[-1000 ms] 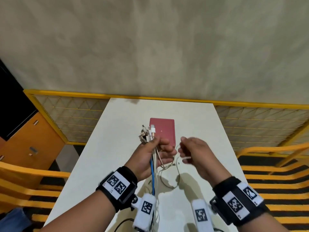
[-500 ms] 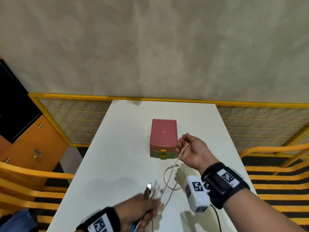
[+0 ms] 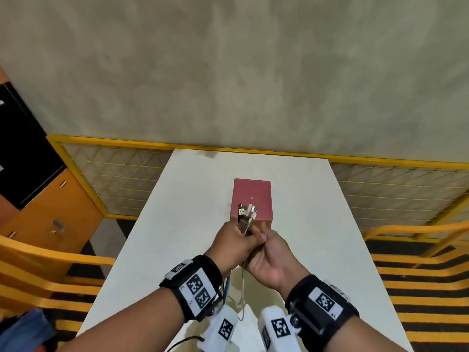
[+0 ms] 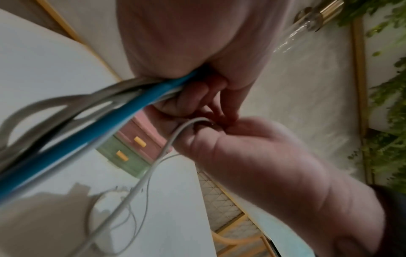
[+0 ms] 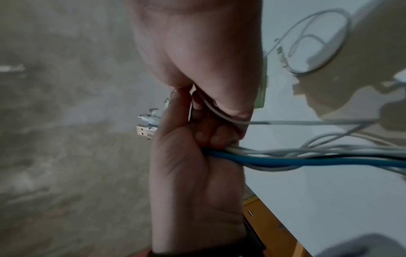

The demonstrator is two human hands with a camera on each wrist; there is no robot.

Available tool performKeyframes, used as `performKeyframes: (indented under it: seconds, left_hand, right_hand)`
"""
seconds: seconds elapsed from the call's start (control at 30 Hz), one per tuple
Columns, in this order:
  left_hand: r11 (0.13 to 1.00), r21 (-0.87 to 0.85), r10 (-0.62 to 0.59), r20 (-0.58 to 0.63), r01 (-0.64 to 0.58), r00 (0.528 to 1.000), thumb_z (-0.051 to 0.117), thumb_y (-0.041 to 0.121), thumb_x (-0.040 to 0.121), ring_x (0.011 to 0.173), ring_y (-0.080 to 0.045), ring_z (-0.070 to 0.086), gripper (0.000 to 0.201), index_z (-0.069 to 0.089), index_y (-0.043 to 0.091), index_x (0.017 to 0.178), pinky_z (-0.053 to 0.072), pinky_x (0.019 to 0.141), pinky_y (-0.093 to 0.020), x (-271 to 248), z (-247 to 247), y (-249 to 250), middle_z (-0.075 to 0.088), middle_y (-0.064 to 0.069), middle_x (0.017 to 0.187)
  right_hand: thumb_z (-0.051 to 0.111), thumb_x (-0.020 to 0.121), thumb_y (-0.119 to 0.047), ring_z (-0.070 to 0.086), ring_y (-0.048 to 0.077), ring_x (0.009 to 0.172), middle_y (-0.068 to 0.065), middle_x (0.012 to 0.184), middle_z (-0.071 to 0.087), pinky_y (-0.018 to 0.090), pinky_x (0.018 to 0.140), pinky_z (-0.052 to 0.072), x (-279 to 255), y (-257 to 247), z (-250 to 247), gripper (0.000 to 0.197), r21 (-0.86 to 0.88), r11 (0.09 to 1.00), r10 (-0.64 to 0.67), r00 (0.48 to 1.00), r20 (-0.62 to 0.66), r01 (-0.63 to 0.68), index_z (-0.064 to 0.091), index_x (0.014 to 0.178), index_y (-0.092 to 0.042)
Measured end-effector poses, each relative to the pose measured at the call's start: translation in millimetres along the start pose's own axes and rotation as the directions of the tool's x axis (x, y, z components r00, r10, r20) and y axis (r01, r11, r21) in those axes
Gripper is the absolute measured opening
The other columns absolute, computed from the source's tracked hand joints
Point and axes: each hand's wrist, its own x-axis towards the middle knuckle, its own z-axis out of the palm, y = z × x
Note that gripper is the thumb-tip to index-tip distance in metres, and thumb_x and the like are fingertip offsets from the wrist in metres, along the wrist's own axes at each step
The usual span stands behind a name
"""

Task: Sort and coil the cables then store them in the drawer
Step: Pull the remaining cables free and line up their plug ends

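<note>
**Cable bundle gripped above the bench**

My left hand (image 3: pixel 236 241) curls its fingers round a cable bundle (image 5: pixel 285 156): smooth white, blue, black cords, metal plugs (image 3: pixel 246 214) upward. My right hand (image 3: pixel 269 257) pinches one thin white cable (image 4: pixel 175 139) beside the pink drawer box (image 3: pixel 252 199).

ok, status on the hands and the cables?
Left hand grips cable bundle, plugs up. Right hand pinches one white cable against it. Drawer box shut, behind hands. Nothing in the way.
</note>
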Motion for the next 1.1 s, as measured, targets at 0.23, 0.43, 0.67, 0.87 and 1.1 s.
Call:
performKeyframes:
  seconds: [0.23, 0.43, 0.67, 0.87, 1.1]
  left_hand:
    - [0.980, 0.140, -0.169, 0.201, 0.142, 0.965, 0.068, -0.004, 0.077, 0.038, -0.005, 0.046, 0.019, 0.067, 0.014, 0.069, 0.035, 0.041, -0.015, -26.0, -9.3, -13.4, 0.057, 0.009, 0.050]
    - [0.814, 0.542, -0.505, 0.478, 0.211, 0.719, 0.074, 0.012, 0.077, 0.037, -0.004, 0.042, 0.016, 0.070, 0.023, 0.065, 0.034, 0.040, -0.016, -74.5, -45.1, -31.5, 0.053, 0.012, 0.046]
    - [0.961, 0.041, -0.275, 0.199, 0.273, 0.941, 0.074, 0.020, 0.085, 0.042, -0.011, 0.027, 0.012, 0.064, 0.014, 0.082, 0.021, 0.041, -0.021, -39.5, -41.2, -18.2, 0.036, 0.006, 0.049]
    - [0.985, -0.120, -0.126, 0.013, 0.127, 0.992, 0.070, 0.017, 0.089, 0.038, -0.003, 0.044, 0.007, 0.073, 0.020, 0.083, 0.028, 0.040, -0.014, -5.0, 2.7, 0.1, 0.059, 0.007, 0.057]
    - [0.961, -0.208, -0.173, 0.070, 0.183, 0.983, 0.064, -0.006, 0.085, 0.047, -0.010, 0.057, 0.021, 0.063, 0.011, 0.072, 0.046, 0.046, -0.022, -13.4, 14.6, -14.4, 0.061, -0.002, 0.061]
  right_hand:
    - [0.048, 0.100, -0.026, 0.075, 0.027, 0.070, 0.012, 0.083, 0.076, 0.039, 0.068, 0.057, -0.9, -19.7, -12.8, 0.024, -0.070, 0.997, 0.030, 0.990, -0.135, -0.040, 0.064, 0.095, -0.009]
    - [0.043, 0.100, -0.015, 0.077, 0.024, 0.075, 0.008, 0.083, 0.076, 0.042, 0.078, 0.052, 2.4, -53.5, -34.7, 0.023, -0.009, 0.998, -0.065, 0.981, -0.183, 0.064, 0.057, 0.083, -0.013]
    - [0.039, 0.104, -0.021, 0.073, 0.028, 0.087, 0.012, 0.087, 0.077, 0.042, 0.076, 0.052, 0.9, -33.3, -27.7, 0.024, -0.105, 0.992, -0.082, 0.990, -0.114, 0.070, 0.059, 0.095, -0.013]
    - [0.039, 0.103, -0.018, 0.069, 0.029, 0.087, 0.016, 0.108, 0.074, 0.044, 0.079, 0.055, 1.5, -8.5, -19.3, 0.032, -0.114, 0.991, -0.071, 0.997, 0.026, 0.073, 0.061, 0.123, -0.008]
    - [0.033, 0.102, -0.047, 0.068, 0.027, 0.094, 0.008, 0.105, 0.075, 0.047, 0.084, 0.049, -6.6, -9.5, -20.9, 0.049, -0.168, 0.984, 0.069, 0.997, 0.036, -0.062, 0.069, 0.116, -0.017]
